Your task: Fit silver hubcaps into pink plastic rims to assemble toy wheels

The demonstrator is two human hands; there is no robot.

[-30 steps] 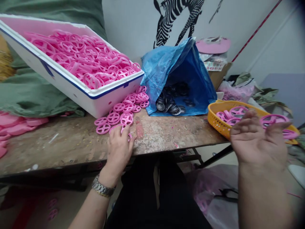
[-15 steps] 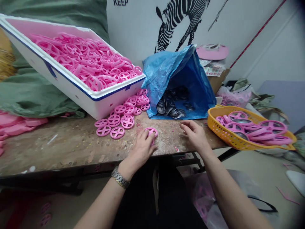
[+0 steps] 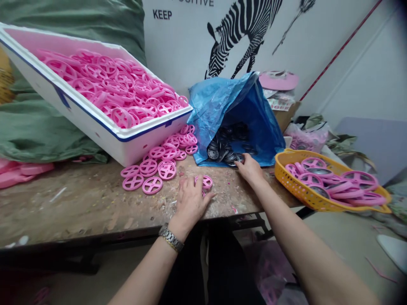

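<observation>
My left hand (image 3: 191, 198) lies over a pink spoked wheel (image 3: 207, 182) on the worktable, its fingers curled on the wheel and covering part of it. At the mouth of the blue plastic bag (image 3: 206, 101), my right hand (image 3: 252, 171) has its thumb and fingers pinched at the edge of a black-and-silver disc (image 3: 238, 158). More dark discs (image 3: 219, 150) lie inside the bag. Loose pink wheels (image 3: 152, 185) are spread to the left of my left hand.
A tilted white foam box (image 3: 114, 146) full of pink wheels stands at the left. A yellow basket (image 3: 288, 186) with pink wheels and silver-faced discs sits at the right edge of the worktable (image 3: 104, 207). Pink pieces (image 3: 25, 171) lie at far left.
My left hand has drawn one pink wheel rightward, away from the loose ones. My right hand has moved from above the yellow basket leftward to the discs at the bag's mouth.
</observation>
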